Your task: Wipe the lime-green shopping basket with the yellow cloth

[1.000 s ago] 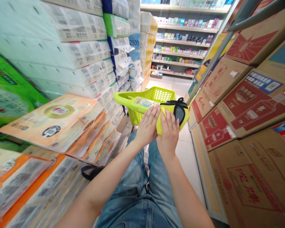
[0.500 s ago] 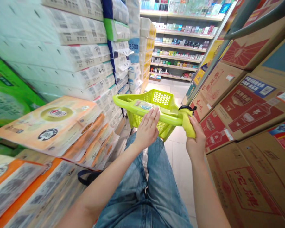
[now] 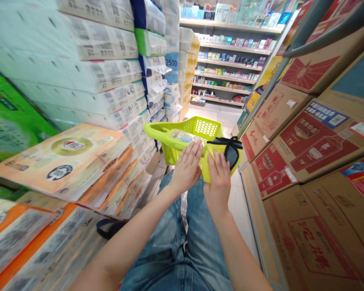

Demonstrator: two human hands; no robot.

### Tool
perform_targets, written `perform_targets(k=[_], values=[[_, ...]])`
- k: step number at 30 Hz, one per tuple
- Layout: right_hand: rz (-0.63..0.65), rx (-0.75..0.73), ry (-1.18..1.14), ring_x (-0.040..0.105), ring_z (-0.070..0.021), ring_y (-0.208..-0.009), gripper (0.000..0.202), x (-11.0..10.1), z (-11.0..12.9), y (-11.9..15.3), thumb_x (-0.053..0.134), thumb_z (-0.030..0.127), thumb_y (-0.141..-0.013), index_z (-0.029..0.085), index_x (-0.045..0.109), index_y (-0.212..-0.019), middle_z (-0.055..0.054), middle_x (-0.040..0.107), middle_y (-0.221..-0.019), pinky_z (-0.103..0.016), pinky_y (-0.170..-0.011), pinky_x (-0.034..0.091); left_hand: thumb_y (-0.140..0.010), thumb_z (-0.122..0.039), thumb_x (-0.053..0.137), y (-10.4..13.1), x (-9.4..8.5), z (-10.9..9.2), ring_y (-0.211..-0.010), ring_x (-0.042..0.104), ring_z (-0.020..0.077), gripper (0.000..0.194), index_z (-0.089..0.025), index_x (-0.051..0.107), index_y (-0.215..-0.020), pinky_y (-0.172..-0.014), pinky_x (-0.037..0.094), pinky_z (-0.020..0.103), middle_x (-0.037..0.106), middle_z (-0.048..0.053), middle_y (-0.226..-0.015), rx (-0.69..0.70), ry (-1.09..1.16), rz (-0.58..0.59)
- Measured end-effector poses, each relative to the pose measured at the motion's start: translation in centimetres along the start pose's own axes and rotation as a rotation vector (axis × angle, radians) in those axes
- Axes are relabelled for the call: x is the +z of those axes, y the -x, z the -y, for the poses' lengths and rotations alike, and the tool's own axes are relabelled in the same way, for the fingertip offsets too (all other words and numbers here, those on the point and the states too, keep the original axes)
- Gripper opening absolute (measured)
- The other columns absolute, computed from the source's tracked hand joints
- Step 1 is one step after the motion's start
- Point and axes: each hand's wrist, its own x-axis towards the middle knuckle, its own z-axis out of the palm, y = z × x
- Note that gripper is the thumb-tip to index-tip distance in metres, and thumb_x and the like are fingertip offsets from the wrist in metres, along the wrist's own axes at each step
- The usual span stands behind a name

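Note:
A lime-green shopping basket (image 3: pixel 166 155) with perforated sides stands in front of my legs, its thick handle (image 3: pixel 157 131) raised across the near side. My left hand (image 3: pixel 186 161) lies flat on the middle of this handle, fingers stretched out beside a small label (image 3: pixel 183 136). Just to its right, my right hand (image 3: pixel 218 173) presses a yellow cloth item (image 3: pixel 208 171) over the handle's right end. Black cord and a dark oval patch show on the cloth's far side; its exact kind is unclear. The right thumb is mostly hidden.
Stacked tissue packs (image 3: pixel 115 72) line the left side, with an orange pack (image 3: pixel 69 149) jutting out nearby. Cardboard cartons (image 3: pixel 318 141) rise on the right, beneath a grey metal bar (image 3: pixel 327 42). Shelves of small goods (image 3: pixel 227 60) stand at the aisle's far end.
My right hand has moved left with the yellow cloth, from beyond the handle's right end onto the handle near my left hand. My left hand stays in place.

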Motion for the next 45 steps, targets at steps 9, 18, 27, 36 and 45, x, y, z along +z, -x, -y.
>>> perform_targets(k=[9,18,27,36,45], values=[[0.081,-0.049,-0.022,0.035,-0.0199,-0.15,0.078,-1.6,-1.0,0.3,0.037,-0.003,-0.074,0.021,0.047,-0.148,-0.008,0.049,-0.155,-0.05,-0.125,0.025,-0.088,-0.014,0.042,0.0,-0.2,0.2,-0.156,0.013,0.0242,0.077,-0.008,0.013,-0.16,-0.125,0.02,0.044,0.028,0.014,-0.164,0.02,-0.035,-0.002],[-0.055,0.373,-0.561,0.056,-0.0245,-0.134,0.065,-3.4,-9.6,-2.3,0.046,0.006,-0.071,0.022,0.066,-0.131,-0.004,0.064,-0.14,-0.047,-0.118,0.039,-0.09,-0.015,0.043,-0.1,-0.1,-0.2,-0.156,0.014,0.0252,0.077,-0.008,0.011,-0.16,-0.125,0.019,0.044,0.026,0.014,-0.165,0.002,-0.043,-0.002],[-0.144,0.164,-0.181,0.043,-0.0221,-0.145,0.08,-2.9,-4.3,0.4,0.037,-0.001,-0.069,0.021,0.053,-0.144,-0.007,0.051,-0.152,-0.049,-0.121,0.034,-0.09,-0.015,0.043,0.0,-0.1,-0.1,-0.156,0.012,0.0253,0.079,-0.009,0.008,-0.16,-0.125,0.02,0.046,0.025,0.014,-0.165,-0.004,-0.015,0.005],[0.096,-0.036,0.07,0.041,-0.0201,-0.146,0.074,0.1,0.6,-2.5,0.037,-0.004,-0.074,0.016,0.052,-0.144,-0.01,0.051,-0.153,-0.046,-0.124,0.029,-0.085,-0.014,0.044,-0.1,-0.3,0.1,-0.156,0.015,0.0258,0.082,-0.008,0.01,-0.16,-0.124,0.022,0.046,0.026,0.016,-0.164,0.016,0.023,0.005],[0.0,0.017,-0.087,0.041,-0.0216,-0.147,0.079,-3.1,-3.4,2.2,0.038,0.0,-0.071,0.025,0.052,-0.145,-0.007,0.051,-0.153,-0.055,-0.124,0.023,-0.09,-0.014,0.041,-0.1,-0.2,0.2,-0.156,0.014,0.0237,0.077,-0.009,0.01,-0.16,-0.125,0.021,0.044,0.027,0.013,-0.165,0.022,-0.03,0.0]])
